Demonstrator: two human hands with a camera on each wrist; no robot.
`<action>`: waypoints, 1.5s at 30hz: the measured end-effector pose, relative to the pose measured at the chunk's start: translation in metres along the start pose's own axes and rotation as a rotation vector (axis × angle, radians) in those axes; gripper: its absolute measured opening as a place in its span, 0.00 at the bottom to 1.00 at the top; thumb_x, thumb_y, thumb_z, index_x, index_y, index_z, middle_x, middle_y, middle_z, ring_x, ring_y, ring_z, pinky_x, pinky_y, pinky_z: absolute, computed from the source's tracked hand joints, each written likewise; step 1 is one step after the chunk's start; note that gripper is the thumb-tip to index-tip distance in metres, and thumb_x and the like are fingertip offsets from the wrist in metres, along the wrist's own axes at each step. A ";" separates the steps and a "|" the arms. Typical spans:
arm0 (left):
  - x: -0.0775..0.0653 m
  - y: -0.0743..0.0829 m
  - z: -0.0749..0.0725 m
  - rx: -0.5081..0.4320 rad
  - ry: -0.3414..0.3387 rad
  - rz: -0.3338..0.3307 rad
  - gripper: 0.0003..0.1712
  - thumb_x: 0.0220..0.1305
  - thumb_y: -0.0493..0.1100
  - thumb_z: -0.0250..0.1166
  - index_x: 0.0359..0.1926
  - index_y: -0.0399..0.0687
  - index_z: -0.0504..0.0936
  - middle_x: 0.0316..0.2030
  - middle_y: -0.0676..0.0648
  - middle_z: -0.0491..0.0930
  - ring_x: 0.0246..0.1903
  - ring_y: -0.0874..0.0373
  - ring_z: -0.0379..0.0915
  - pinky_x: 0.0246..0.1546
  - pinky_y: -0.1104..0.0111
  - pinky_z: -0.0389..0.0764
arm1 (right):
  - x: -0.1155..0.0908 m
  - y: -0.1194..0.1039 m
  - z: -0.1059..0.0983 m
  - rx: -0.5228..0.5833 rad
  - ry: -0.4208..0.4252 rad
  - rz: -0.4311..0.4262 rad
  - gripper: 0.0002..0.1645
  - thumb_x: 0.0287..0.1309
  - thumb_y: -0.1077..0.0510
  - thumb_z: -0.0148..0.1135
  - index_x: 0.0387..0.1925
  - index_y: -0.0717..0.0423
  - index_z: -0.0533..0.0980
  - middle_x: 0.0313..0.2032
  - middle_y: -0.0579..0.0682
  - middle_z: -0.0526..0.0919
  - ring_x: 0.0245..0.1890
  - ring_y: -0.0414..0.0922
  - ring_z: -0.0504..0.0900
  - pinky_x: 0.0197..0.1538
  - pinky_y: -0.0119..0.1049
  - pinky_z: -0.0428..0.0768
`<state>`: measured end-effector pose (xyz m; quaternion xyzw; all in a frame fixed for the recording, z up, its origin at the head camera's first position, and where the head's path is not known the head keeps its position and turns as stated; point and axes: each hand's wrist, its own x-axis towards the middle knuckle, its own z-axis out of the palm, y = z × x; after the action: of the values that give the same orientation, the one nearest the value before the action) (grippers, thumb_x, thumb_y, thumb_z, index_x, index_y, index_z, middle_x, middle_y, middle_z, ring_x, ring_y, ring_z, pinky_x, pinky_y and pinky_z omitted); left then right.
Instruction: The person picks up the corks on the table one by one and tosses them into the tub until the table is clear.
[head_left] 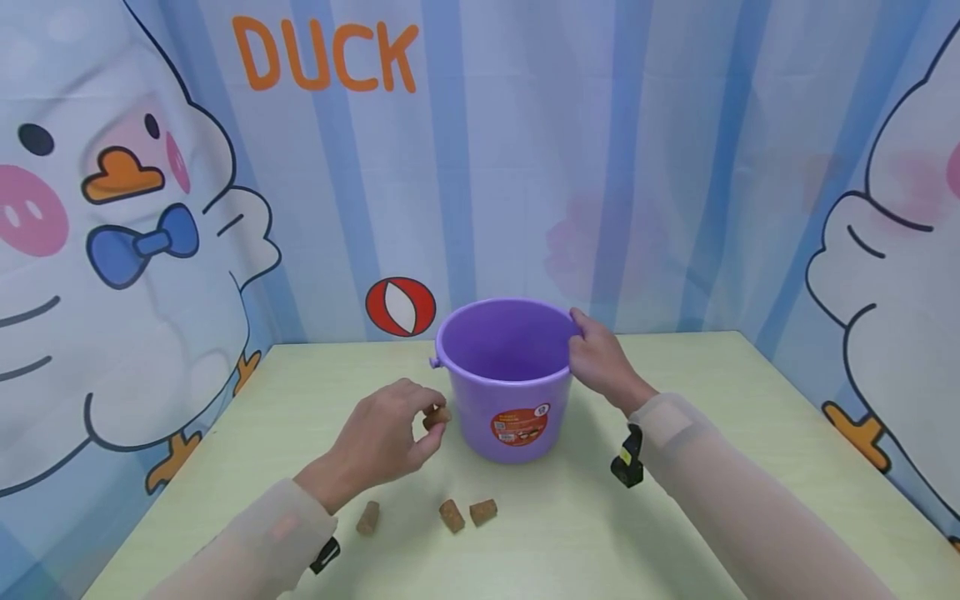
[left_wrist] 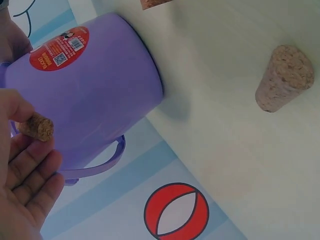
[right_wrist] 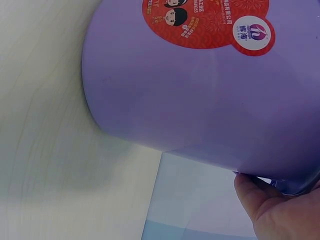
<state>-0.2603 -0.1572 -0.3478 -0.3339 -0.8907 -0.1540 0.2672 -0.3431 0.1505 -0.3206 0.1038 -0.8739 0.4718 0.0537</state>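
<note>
A purple bucket (head_left: 513, 417) with a red sticker stands upright on the table, its mouth facing up. My right hand (head_left: 603, 360) grips the bucket's rim at the right side. Between thumb and fingertips my left hand (head_left: 378, 435) pinches a cork (left_wrist: 37, 127), just left of the bucket wall and below its rim. Three more corks lie on the table nearer to me: one cork (head_left: 368, 518) by the left wrist, another cork (head_left: 452, 516) in the middle, and a third cork (head_left: 483, 512) right beside that one.
The pale table (head_left: 675, 517) ends at the back against a blue and white curtain (head_left: 510, 167) printed with ducks. The bucket's purple handle (left_wrist: 100, 167) hangs down on its far side. Black wrist cameras (head_left: 627, 457) sit on both wrists.
</note>
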 end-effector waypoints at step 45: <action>0.058 0.016 -0.023 -0.001 0.128 0.158 0.04 0.61 0.39 0.70 0.37 0.47 0.84 0.31 0.54 0.82 0.33 0.58 0.76 0.33 0.71 0.80 | 0.001 -0.001 0.000 -0.002 -0.008 0.006 0.38 0.72 0.61 0.32 0.81 0.63 0.43 0.80 0.60 0.47 0.80 0.58 0.46 0.79 0.52 0.49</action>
<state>-0.2781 -0.1262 -0.2940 -0.3926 -0.8426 -0.1542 0.3347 -0.3440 0.1496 -0.3202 0.1033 -0.8748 0.4708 0.0488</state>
